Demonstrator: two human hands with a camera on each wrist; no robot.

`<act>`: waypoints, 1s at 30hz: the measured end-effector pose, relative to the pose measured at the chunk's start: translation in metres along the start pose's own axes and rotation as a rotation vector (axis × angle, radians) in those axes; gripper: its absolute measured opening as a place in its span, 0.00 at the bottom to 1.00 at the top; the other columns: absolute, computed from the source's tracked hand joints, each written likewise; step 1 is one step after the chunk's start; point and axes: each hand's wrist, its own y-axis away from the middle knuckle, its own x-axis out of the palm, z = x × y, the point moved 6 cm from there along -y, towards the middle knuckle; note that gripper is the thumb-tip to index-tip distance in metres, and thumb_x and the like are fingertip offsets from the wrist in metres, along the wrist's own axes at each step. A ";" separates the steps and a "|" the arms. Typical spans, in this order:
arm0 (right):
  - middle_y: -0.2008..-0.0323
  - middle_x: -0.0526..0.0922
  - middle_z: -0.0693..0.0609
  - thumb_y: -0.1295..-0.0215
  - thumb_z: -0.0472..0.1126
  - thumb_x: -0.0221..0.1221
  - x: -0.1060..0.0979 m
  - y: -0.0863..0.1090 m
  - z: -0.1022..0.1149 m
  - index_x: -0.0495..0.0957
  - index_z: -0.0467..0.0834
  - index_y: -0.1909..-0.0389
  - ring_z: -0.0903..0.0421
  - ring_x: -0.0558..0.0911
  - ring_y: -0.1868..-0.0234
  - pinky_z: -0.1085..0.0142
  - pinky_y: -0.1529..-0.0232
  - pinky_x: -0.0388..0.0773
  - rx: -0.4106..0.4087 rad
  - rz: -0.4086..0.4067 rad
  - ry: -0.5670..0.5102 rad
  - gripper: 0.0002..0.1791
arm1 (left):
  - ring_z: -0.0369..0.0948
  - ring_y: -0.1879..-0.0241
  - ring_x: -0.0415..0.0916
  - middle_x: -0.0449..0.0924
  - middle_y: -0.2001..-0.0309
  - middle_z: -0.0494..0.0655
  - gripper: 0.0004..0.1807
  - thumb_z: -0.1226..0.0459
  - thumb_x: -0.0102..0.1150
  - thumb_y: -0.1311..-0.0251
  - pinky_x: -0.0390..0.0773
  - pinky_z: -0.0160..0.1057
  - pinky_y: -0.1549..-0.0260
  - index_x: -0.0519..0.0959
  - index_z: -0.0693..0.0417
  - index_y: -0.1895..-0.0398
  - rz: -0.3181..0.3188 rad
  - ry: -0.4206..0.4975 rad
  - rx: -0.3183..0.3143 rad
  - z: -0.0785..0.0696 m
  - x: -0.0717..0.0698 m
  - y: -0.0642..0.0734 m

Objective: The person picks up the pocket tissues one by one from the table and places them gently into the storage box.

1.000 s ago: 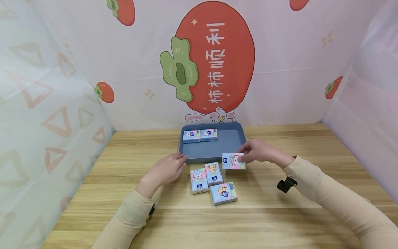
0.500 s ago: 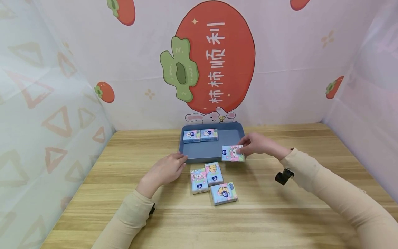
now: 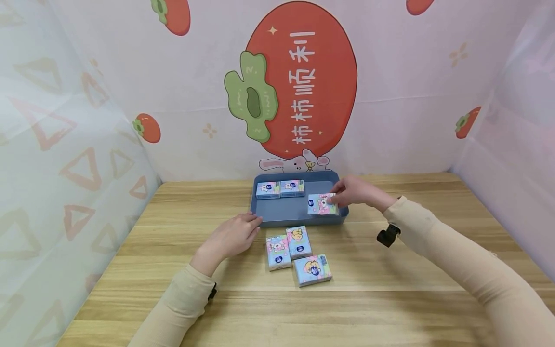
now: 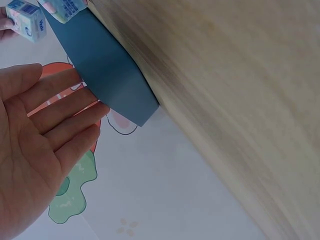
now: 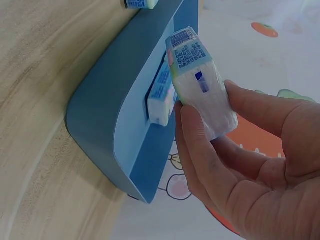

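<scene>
My right hand pinches a small tissue pack between thumb and fingers, over the right part of the blue-grey tray. The pack is wrapped in clear plastic and printed in pale blue and pink with a cartoon animal. Two similar tissue packs lie side by side in the tray's back left corner. My left hand has its fingertips at the tray's front left rim; the left wrist view shows these fingers straight, with nothing held.
In front of the tray, three more tissue packs lie on the wooden table: two side by side and one turned sideways nearer me. Behind stands a pale cloth backdrop with a large printed persimmon.
My right hand has carried its tissue pack away from me and slightly left, from before the tray's front rim to over the tray. The left hand has stayed in place.
</scene>
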 end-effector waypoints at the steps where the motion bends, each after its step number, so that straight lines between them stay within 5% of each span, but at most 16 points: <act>1: 0.54 0.82 0.40 0.38 0.47 0.62 -0.001 -0.002 0.000 0.75 0.34 0.46 0.51 0.85 0.60 0.54 0.48 0.81 0.000 -0.001 -0.001 0.25 | 0.52 0.40 0.72 0.76 0.43 0.58 0.19 0.61 0.46 0.31 0.73 0.50 0.40 0.76 0.60 0.43 0.001 0.001 -0.001 0.000 0.000 0.000; 30: 0.56 0.84 0.41 0.38 0.48 0.62 -0.020 -0.044 -0.006 0.78 0.35 0.49 0.45 0.84 0.55 0.56 0.48 0.80 0.097 -0.106 -0.018 0.23 | 0.52 0.39 0.71 0.76 0.42 0.57 0.19 0.60 0.46 0.31 0.72 0.50 0.39 0.76 0.59 0.42 0.028 -0.005 -0.031 0.000 -0.001 -0.001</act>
